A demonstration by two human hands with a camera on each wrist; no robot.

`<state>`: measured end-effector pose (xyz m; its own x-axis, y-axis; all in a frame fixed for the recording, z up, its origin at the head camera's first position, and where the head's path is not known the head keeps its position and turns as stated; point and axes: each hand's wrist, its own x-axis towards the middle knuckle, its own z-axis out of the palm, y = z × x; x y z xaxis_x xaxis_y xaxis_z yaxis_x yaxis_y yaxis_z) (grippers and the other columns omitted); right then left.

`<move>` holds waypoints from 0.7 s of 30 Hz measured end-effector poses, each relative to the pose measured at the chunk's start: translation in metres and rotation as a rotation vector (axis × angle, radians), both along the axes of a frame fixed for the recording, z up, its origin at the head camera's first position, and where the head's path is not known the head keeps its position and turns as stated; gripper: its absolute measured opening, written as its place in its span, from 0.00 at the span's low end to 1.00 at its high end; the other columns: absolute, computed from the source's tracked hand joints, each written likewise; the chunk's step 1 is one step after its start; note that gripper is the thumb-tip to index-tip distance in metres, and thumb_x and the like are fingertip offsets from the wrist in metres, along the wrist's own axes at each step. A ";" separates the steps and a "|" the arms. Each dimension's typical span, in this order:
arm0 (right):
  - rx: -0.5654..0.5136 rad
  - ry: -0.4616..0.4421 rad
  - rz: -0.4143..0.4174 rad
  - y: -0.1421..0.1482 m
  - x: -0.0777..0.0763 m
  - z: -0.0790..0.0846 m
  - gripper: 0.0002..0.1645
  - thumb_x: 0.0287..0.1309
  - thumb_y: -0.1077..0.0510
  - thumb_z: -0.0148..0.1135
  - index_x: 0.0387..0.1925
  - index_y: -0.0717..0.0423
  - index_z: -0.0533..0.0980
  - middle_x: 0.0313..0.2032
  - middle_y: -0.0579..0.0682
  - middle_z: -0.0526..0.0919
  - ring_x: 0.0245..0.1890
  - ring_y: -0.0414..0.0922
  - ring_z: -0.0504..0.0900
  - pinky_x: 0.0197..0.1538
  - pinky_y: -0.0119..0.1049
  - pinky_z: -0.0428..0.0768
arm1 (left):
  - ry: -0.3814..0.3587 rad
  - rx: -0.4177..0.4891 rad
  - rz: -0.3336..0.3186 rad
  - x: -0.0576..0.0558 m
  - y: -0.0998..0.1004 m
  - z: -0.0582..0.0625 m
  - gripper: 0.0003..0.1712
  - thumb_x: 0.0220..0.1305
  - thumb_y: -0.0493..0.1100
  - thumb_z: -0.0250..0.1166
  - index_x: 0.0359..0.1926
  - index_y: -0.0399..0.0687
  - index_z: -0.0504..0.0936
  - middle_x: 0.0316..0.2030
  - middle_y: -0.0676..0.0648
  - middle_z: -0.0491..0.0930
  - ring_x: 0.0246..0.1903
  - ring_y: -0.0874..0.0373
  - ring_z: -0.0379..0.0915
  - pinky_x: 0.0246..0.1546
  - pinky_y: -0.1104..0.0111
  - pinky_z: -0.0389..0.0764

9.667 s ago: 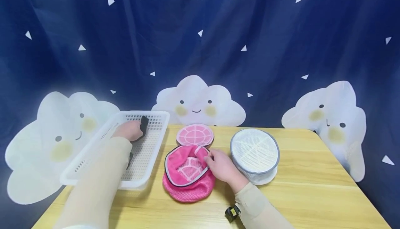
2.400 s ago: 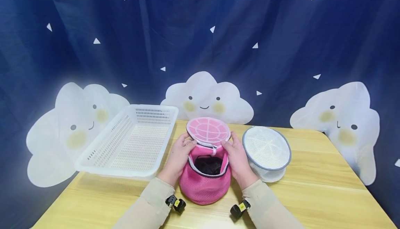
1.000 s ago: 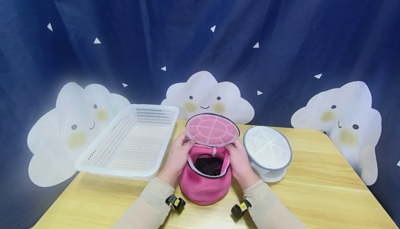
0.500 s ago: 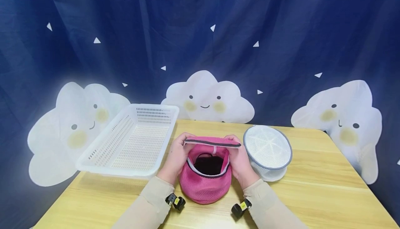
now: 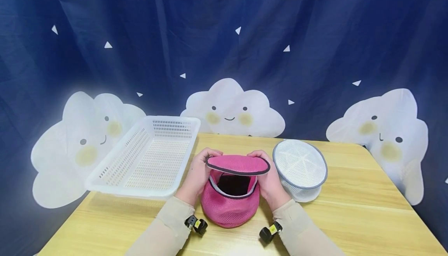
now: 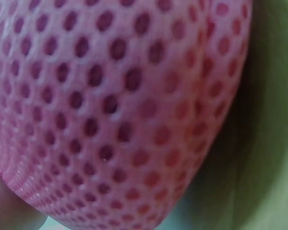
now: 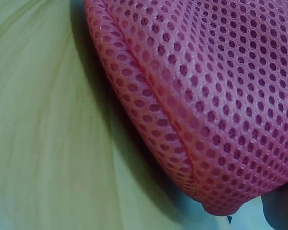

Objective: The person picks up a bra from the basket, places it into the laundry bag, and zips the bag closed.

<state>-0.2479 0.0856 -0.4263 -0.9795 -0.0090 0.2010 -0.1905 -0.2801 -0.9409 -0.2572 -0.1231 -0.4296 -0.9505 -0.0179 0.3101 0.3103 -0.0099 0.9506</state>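
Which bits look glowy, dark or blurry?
Head view: a hazy glow around the leftmost cloud, while the pink bag looks clearer; left wrist view: dim, and the bag a bit blurry up close; right wrist view: a dark shadow on the table along the bag.

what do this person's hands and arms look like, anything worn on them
The left hand and right hand are ungloved. Pale beige sleeves reach the wrists, each wrist bearing a small black camera with a yellow label.
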 end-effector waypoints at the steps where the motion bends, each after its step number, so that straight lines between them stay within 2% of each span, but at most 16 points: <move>1: -0.012 -0.003 0.005 0.000 -0.002 -0.002 0.16 0.61 0.72 0.59 0.50 0.77 0.71 0.41 0.51 0.79 0.44 0.44 0.77 0.45 0.32 0.76 | -0.017 0.016 -0.002 0.000 0.000 0.000 0.06 0.63 0.27 0.62 0.41 0.32 0.82 0.47 0.40 0.82 0.52 0.52 0.76 0.54 0.69 0.74; 5: -0.081 -0.002 0.016 0.001 -0.008 -0.012 0.12 0.64 0.71 0.55 0.48 0.73 0.74 0.46 0.54 0.79 0.47 0.46 0.78 0.48 0.33 0.77 | -0.068 0.081 -0.025 0.001 0.001 0.002 0.09 0.62 0.24 0.59 0.42 0.31 0.81 0.48 0.41 0.81 0.52 0.52 0.76 0.49 0.70 0.77; 9: -0.168 0.013 0.039 0.001 -0.010 -0.014 0.10 0.69 0.68 0.49 0.42 0.66 0.78 0.50 0.57 0.77 0.51 0.48 0.77 0.48 0.33 0.79 | -0.105 0.129 -0.043 0.001 0.000 0.003 0.08 0.64 0.27 0.59 0.42 0.34 0.82 0.50 0.42 0.81 0.54 0.50 0.75 0.54 0.66 0.76; 14: -0.225 -0.002 0.100 0.003 -0.006 -0.007 0.13 0.70 0.65 0.51 0.33 0.53 0.81 0.52 0.57 0.75 0.53 0.50 0.76 0.47 0.33 0.81 | -0.158 0.201 -0.077 0.002 -0.001 0.004 0.08 0.65 0.30 0.60 0.41 0.40 0.83 0.53 0.42 0.80 0.57 0.48 0.74 0.58 0.59 0.73; 17: -0.245 -0.012 0.141 0.005 -0.003 -0.002 0.13 0.70 0.63 0.53 0.31 0.52 0.81 0.53 0.57 0.74 0.53 0.50 0.76 0.48 0.34 0.81 | -0.192 0.258 -0.096 0.002 -0.002 0.004 0.07 0.66 0.31 0.60 0.40 0.42 0.83 0.54 0.41 0.79 0.58 0.46 0.72 0.54 0.60 0.76; 21: -0.279 -0.032 0.175 0.007 -0.001 0.000 0.16 0.73 0.62 0.50 0.30 0.53 0.81 0.53 0.56 0.74 0.52 0.49 0.77 0.48 0.35 0.81 | -0.233 0.331 -0.112 0.003 -0.002 0.005 0.06 0.67 0.33 0.59 0.37 0.44 0.83 0.56 0.40 0.78 0.59 0.45 0.72 0.47 0.63 0.80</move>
<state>-0.2494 0.0926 -0.4261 -0.9738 -0.1268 0.1887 -0.0884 -0.5535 -0.8281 -0.2544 -0.1248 -0.4248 -0.9963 0.0274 0.0811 0.0665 -0.3485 0.9349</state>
